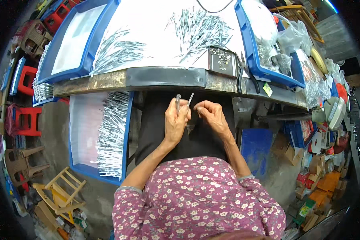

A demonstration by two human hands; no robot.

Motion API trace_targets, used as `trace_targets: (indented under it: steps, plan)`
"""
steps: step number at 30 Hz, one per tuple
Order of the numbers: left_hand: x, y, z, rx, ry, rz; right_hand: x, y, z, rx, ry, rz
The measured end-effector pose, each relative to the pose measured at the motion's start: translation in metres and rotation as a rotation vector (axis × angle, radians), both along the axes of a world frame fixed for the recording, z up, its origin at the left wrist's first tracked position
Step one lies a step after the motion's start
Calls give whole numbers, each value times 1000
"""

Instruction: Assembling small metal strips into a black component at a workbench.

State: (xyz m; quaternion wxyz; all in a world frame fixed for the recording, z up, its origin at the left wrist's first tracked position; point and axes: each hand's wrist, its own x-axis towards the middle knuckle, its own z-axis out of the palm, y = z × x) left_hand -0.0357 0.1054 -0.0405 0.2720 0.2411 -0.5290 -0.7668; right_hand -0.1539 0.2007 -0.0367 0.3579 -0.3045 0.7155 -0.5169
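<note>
My left hand (175,124) is closed above my dark-clad lap, just below the table's front edge. Between its thumb and fingers stand a small silvery rod-like piece (178,102) and a slim pale strip (191,98); their exact kind is too small to tell. Close by on the right, my right hand (214,119) has its thumb and fingertips pinched together. Whatever it may hold is hidden. On the white tabletop ahead lie two loose heaps of thin grey-and-white strips, a larger heap (202,30) and a smaller heap (120,50).
A dark tray of small metal parts (222,61) and dark-handled pliers (241,74) lie at the table edge (166,77). Blue trays flank the tabletop, left (88,54) and right (264,72). Below left, a blue crate (128,132) holds many lined-up strips. Red stools (28,120) stand farther left.
</note>
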Motion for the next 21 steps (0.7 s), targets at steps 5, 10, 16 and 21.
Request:
trace_targets:
  steps: [5,10,16,21]
  plan:
    - [-52,-53,58,-423,14,162,-2,0,10,40,-153,127]
    - [-116,-106,55,-910,-363,340,-3,0,23,9,-141,89]
    - [-137,-120,37,-1127,-524,416,-9,-1,46,9,-197,149]
    - [-127,-121,31,-937,-416,400,-27,-29,85,-33,-239,233]
